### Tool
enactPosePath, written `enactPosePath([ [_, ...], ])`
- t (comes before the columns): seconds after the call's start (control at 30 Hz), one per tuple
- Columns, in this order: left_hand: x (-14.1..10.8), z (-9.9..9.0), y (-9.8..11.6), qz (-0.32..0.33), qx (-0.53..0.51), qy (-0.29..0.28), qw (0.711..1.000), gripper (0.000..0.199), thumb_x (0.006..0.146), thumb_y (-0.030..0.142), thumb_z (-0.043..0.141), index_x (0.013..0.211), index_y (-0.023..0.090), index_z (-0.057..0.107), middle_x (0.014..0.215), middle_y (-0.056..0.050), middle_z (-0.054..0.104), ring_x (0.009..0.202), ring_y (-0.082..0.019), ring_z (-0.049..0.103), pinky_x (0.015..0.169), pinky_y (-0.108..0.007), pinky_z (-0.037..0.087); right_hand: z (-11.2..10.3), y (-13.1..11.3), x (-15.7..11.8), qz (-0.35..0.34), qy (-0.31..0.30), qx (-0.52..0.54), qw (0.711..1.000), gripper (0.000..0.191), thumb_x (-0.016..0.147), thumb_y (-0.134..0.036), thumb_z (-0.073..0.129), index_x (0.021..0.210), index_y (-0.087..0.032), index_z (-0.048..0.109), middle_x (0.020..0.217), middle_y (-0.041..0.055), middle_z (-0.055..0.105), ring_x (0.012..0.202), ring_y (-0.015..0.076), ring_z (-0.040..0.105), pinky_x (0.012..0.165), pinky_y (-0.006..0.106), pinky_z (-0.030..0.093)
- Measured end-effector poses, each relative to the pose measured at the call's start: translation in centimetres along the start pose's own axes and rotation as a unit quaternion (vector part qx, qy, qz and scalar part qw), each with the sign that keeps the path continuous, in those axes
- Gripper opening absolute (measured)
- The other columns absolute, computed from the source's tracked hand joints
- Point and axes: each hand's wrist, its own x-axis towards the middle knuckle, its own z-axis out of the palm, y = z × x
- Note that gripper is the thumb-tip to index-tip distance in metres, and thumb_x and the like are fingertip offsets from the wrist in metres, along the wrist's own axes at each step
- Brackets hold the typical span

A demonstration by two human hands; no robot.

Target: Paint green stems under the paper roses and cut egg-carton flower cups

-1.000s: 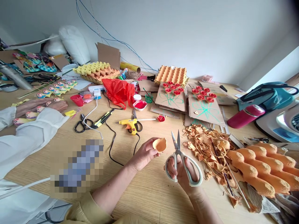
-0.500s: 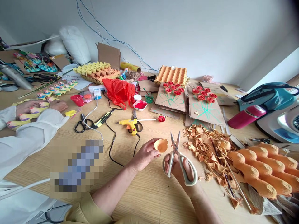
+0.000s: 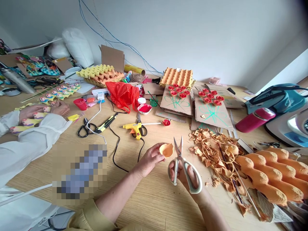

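Note:
An orange egg-carton cup [image 3: 166, 150] with a wavy cut rim is pinched in my left hand [image 3: 151, 159], tilted so its hollow faces me. My right hand [image 3: 184, 178] has its fingers through the pale handles of a pair of scissors [image 3: 179, 154]. The blades are slightly apart and point upward, just right of the cup and not touching it. To the right of the scissors lies a heap of orange carton scraps [image 3: 214, 157]. A single red paper flower [image 3: 166, 123] rests on the table beyond the cup.
Ahead lie a yellow glue gun [image 3: 136, 128], black scissors [image 3: 84, 129] and a bowl of red paint [image 3: 144, 109]. Cardboard sheets with red flowers [image 3: 211, 112] stand behind the scraps. An orange egg tray [image 3: 271, 173] is at right. A co-worker's white sleeves [image 3: 38, 138] reach in from the left.
The scissor blades have closed partway and swung slightly left, with my right hand turning a little. My left hand and the cup stay nearly in place.

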Motion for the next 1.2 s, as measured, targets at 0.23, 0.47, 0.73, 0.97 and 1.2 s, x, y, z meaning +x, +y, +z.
enactPosePath([
  [0.23,0.0,0.2,0.2,0.022,0.042,0.012,0.999,0.055,0.070,0.036,0.081,0.122,0.024,0.066,0.135,-0.008,0.062,0.118,-0.025,0.058,0.083,-0.028,0.050,-0.8,-0.5,-0.8,0.022,0.068,-0.234,0.970,0.046,0.094,-0.066,0.044,0.106,-0.024,0.057,0.083,0.0038,0.057,0.076,0.0221,0.051,0.072,0.038,0.043],
  [0.47,0.3,0.0,-0.1,0.056,0.033,0.025,0.998,0.053,0.067,0.037,0.086,0.112,0.021,0.063,0.119,-0.008,0.069,0.113,-0.026,0.063,0.093,-0.035,0.051,-0.6,-0.1,-0.7,0.032,0.078,-0.462,0.883,0.019,0.090,-0.039,0.057,0.086,-0.023,0.049,0.084,0.0032,0.061,0.079,0.0221,0.055,0.078,0.038,0.041],
  [0.73,0.0,1.3,1.1,0.037,0.058,0.020,0.997,0.054,0.063,0.039,0.087,0.106,0.019,0.062,0.116,-0.009,0.069,0.111,-0.026,0.064,0.097,-0.036,0.048,-0.9,0.2,-0.5,-0.011,0.091,-0.530,0.843,0.010,0.088,-0.030,0.057,0.089,-0.023,0.050,0.084,0.0026,0.062,0.079,0.0222,0.057,0.077,0.037,0.042],
  [0.97,-0.1,1.4,1.5,0.035,0.097,0.011,0.995,0.055,0.062,0.039,0.087,0.105,0.019,0.060,0.111,-0.008,0.067,0.106,-0.024,0.063,0.095,-0.036,0.047,-1.0,0.5,-0.4,-0.044,0.106,-0.543,0.832,0.011,0.086,-0.029,0.059,0.092,-0.023,0.052,0.085,0.0035,0.063,0.081,0.0235,0.059,0.078,0.037,0.042],
  [1.2,0.0,0.5,1.0,0.033,0.077,-0.008,0.996,0.051,0.064,0.036,0.086,0.107,0.020,0.062,0.112,-0.007,0.068,0.108,-0.024,0.063,0.097,-0.035,0.046,-1.2,0.8,-0.5,-0.059,0.078,-0.542,0.834,0.015,0.090,-0.028,0.053,0.080,-0.024,0.043,0.071,-0.0009,0.055,0.066,0.0181,0.051,0.072,0.035,0.040],
])
